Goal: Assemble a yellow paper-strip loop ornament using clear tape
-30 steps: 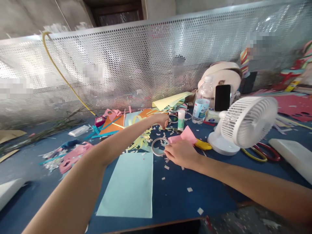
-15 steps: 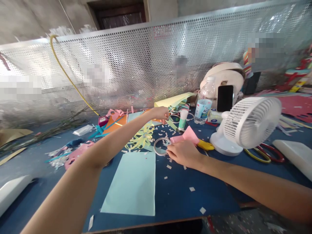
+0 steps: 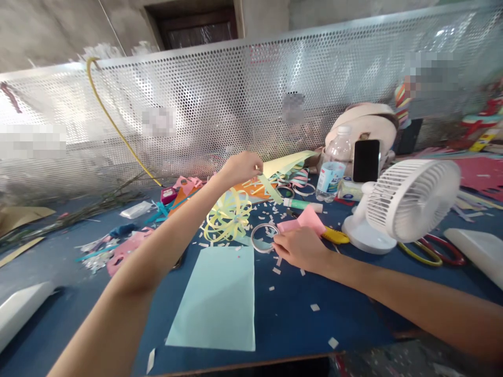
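My left hand [image 3: 239, 166] is raised above the table's middle, pinching a light green paper strip [image 3: 271, 188] that hangs down to the right. A yellow cut-paper rosette [image 3: 228, 215] lies below it. My right hand [image 3: 301, 248] rests on the blue table [image 3: 334, 309], fingers on a clear tape ring [image 3: 262, 236], touching a folded pink paper [image 3: 304, 220]. A glue stick [image 3: 302, 204] lies on its side behind the pink paper. A pale blue sheet [image 3: 218, 298] lies flat in front of me.
A white desk fan [image 3: 404, 201] stands at the right, with a water bottle [image 3: 333, 166] and a phone [image 3: 365, 159] behind it. A yellow cutter [image 3: 336, 237] lies by the pink paper. Coloured paper scraps litter the table; a perforated metal screen [image 3: 196, 110] closes the back.
My left hand has lifted up and back, pulling a green paper strip with it. The glue stick, upright before, now lies on its side. My right hand stays on the tape ring.
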Available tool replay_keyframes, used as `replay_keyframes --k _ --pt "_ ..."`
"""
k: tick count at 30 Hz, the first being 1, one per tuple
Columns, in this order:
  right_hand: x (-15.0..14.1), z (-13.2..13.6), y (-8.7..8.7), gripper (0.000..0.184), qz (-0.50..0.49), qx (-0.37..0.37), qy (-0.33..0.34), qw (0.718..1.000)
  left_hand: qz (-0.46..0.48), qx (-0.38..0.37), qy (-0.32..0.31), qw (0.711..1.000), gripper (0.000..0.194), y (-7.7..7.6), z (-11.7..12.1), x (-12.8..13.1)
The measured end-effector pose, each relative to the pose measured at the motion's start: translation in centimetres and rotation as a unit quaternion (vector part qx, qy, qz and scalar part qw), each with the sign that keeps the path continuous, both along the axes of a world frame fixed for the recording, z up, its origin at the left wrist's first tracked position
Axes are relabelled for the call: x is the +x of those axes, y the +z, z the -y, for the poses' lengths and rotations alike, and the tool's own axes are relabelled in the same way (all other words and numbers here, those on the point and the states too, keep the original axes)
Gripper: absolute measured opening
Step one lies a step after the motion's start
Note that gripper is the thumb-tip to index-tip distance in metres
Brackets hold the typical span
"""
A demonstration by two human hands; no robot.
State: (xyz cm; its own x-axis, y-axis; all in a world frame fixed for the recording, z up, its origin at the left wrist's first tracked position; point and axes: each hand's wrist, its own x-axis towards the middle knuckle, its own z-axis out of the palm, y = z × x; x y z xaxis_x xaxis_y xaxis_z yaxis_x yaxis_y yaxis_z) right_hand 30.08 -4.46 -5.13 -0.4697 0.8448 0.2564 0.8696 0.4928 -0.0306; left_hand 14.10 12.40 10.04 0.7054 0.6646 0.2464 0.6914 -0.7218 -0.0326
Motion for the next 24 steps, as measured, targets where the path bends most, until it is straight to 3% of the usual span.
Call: replay_keyframes --k 4,7,9,12,13,14,16,20,24 --pt "0.1 -0.2 0.0 0.032 -0.006 0.038 0.008 0.999 0.121 0.046 -0.014 0.991 0.02 0.9 2.9 -2.2" --pt "0.8 -0.7 0.6 0.03 -0.04 0.129 0.033 0.99 0.238 -0.016 -0.086 0.967 0.017 1.1 5.7 -3.9" --pt "1.3 -0.9 1.4 0.021 -0.076 0.219 0.072 0.97 0.267 -0.058 -0.103 0.956 0.016 0.9 7.4 -4.9" --pt "1.3 -0.6 2.9 0.003 -0.137 0.343 0.141 0.919 0.245 -0.045 -0.108 0.962 0.012 0.1 9.3 -6.0" --pt "1.0 -0.4 3.5 0.01 -0.165 0.351 0.144 0.91 0.236 -0.05 -0.109 0.964 0.01 -0.2 9.7 -6.3" --pt "0.6 -0.1 4.0 0.018 -0.198 0.339 0.131 0.91 0.232 -0.062 -0.112 0.964 0.01 -0.4 10.1 -6.5" --pt "-0.4 0.4 5.1 0.027 -0.267 0.247 0.093 0.927 0.239 -0.106 -0.127 0.957 0.01 -0.8 10.6 -6.7" --pt "-2.0 0.3 6.3 0.016 -0.356 0.025 0.063 0.932 0.271 -0.172 -0.136 0.937 0.01 -1.4 11.2 -7.0" --pt "-2.2 -0.8 6.5 0.02 -0.397 -0.012 0.047 0.917 0.264 -0.12 -0.115 0.95 0.015 -2.2 11.0 -7.9"
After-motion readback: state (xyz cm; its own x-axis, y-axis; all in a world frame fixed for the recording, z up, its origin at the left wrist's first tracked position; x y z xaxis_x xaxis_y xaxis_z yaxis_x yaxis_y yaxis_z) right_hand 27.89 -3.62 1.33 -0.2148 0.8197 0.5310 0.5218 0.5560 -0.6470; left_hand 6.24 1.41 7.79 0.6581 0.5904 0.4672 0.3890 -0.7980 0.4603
